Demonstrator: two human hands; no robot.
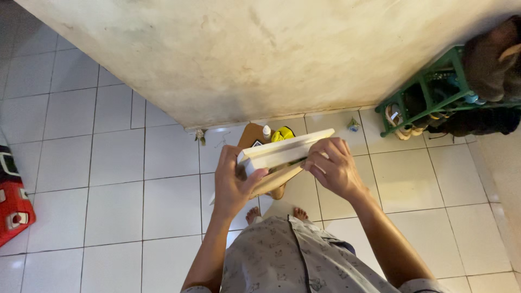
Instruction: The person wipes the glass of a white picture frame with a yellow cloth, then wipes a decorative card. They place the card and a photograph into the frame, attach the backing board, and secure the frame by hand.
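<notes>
— While both hands are up in front of the chest, what are they on?
— A white rectangular board, like a flat panel seen edge-on. The left hand is clamped around its near-left end, thumb across the edge; the right hand is curled over the right part, fingers closed on it.
— How does it lie?
— Its long axis runs left to right, rising toward the right and the wall. It spans between the hands, so neither is nearer.
— And beneath?
— A brown wooden board sits just under it, touching. On the tiled floor below are a small white bottle and something yellow. A green rack stands at right, a red case far left.
</notes>
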